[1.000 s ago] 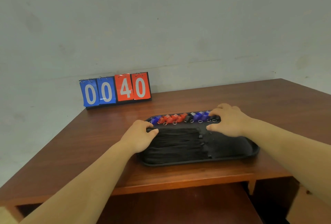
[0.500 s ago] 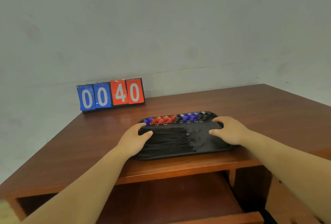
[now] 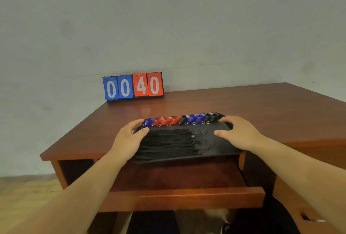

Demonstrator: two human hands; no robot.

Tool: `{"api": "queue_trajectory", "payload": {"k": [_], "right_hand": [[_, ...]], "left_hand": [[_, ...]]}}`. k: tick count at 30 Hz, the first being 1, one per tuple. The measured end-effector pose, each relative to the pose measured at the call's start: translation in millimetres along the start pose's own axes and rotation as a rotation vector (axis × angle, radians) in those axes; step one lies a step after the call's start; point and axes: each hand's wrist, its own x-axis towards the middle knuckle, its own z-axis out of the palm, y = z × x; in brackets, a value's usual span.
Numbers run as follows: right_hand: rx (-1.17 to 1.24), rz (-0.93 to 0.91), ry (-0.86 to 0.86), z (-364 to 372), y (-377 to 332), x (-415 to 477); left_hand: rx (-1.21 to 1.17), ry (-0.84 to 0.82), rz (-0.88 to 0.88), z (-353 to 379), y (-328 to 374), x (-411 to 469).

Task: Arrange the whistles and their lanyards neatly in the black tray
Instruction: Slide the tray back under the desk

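Note:
A black tray (image 3: 218, 146) lies at the desk's front edge, its near rim slightly over the edge. Along its far side runs a row of several whistles (image 3: 179, 120), blue, red and black, each with a metal ring. A flat bundle of black lanyards (image 3: 168, 144) fills the tray's left and middle. My left hand (image 3: 127, 140) grips the tray's left end, thumb on top. My right hand (image 3: 241, 132) grips the right end, with its fingers curled over the far right corner.
The brown wooden desk (image 3: 262, 106) stands against a grey wall. A flip scoreboard (image 3: 133, 86) reading 00 40 stands at the back left. Below the tray a wooden pull-out shelf (image 3: 179, 179) juts toward me.
The tray has slid toward me to the desk's front edge with both hands on its ends. My right hand shifted from the whistles to the tray's right end. The view has pulled back.

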Motion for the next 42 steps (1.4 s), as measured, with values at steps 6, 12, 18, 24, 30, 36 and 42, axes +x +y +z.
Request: {"api": "queue_trajectory", "payload": {"k": [6,12,18,24,30,36,42], "right_hand": [[0.046,-0.034,0.032,8.6,-23.5,-63.9],[0.097,-0.069,0.018,12.0,-42.0,-123.8],[0.08,-0.082,0.0,10.2,-57.5,-161.6],[0.066,-0.059,-0.072,20.2,-56.0,-178.5],[0.084,-0.02,-0.1,42.7,-44.4,-168.4],[0.079,-0.006,-0.098,70.2,-28.3,-138.4],[0.069,-0.016,-0.143,83.1,-18.8,-119.1]], "left_hand": [[-0.012,0.044,0.008,-37.3,-5.5,-72.6],[0.027,0.065,0.031,-63.6,-24.0,-134.3],[0.019,0.058,0.004,-79.4,-40.2,-170.1],[0.021,0.017,-0.04,-82.2,-54.9,-177.1],[-0.003,-0.012,-0.074,-70.6,-65.3,-159.3],[0.029,-0.043,-0.085,-52.4,-78.6,-127.4],[0.055,-0.088,-0.085,-34.5,-99.1,-99.2]]}}
